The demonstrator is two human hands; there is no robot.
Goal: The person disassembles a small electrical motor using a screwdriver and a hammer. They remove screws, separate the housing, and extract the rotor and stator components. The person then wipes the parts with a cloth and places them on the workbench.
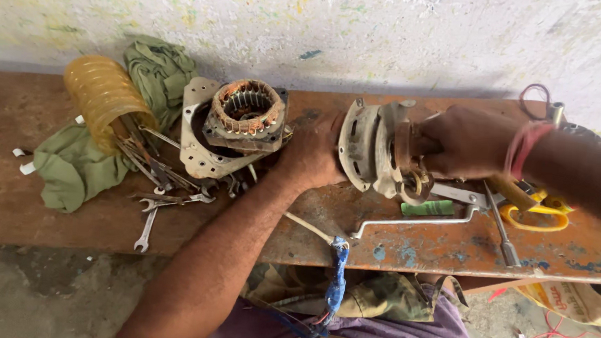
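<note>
Yellow ribbed plastic container [102, 97], one, lying on its side far to the left of both hands, mouth spilling a bundle of thin metal tools; one green cloth [74, 167] bunched under and behind it; roughly four or five loose spanners [148, 228] scattered between container and left forearm, exact count hard to tell in the tangle; one wooden bench [11, 202], rusty brown, under everything.

Just left of the left hand, one stator [249, 111] with copper windings, sitting on one pale metal end cover [195, 153].

Left hand [309, 159] curled against the left face of one grey motor housing [373, 149], fingers hidden behind it, so degree of closure impossible to tell; right hand [463, 140] wrapped shut around the housing's right end, red thread on the wrist; housing on its side between the two hands, touching both.

Below the right hand: one green-handled tool [427, 208], one bent metal rod [414, 221], one screwdriver [503, 231]; under the right wrist, one pair of yellow-handled scissors [535, 212].

Near the bench edge below the left hand, one blue-taped wire [337, 274].
</note>
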